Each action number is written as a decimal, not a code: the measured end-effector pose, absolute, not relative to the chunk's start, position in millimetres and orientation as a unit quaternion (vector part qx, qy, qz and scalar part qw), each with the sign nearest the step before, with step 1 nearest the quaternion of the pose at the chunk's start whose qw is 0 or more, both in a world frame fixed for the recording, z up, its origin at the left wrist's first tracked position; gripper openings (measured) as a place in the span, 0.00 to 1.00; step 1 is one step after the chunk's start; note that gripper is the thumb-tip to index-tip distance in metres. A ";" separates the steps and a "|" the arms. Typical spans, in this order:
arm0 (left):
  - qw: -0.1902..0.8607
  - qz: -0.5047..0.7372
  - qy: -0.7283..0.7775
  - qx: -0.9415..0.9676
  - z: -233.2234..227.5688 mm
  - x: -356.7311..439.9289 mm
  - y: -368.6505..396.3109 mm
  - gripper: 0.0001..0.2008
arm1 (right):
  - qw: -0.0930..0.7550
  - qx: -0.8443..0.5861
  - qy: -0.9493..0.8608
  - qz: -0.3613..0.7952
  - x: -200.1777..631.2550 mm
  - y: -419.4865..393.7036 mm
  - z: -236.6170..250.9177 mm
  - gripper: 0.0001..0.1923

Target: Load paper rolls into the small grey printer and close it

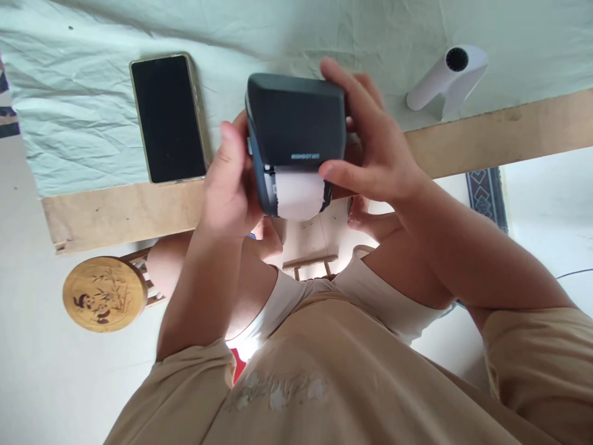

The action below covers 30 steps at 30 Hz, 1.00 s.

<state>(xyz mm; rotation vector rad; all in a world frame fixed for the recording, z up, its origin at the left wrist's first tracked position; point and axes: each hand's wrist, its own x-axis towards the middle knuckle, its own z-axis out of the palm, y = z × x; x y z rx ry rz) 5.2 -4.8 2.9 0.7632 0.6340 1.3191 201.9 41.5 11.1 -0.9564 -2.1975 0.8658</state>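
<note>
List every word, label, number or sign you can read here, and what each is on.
"NIIMBOT", slightly blurred, on the dark device; the characters after it are too blurred to read.
Print on the tan shirt: too unclear to read.

Light bright, diffuse; glare on pale glossy floor [551,204], right; soft shadows along wrinkled mint-green cloth [83,123]; small pale lettering [305,156] on boxy black plastic device [296,117] blurred; wide-angle stretching at edges.
</note>
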 end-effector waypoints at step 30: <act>0.640 0.552 0.295 0.447 -2.5 -4.8 -3.7 0.18 | 0.202 -0.445 -0.839 0.240 190.3 20.1 86.9 0.18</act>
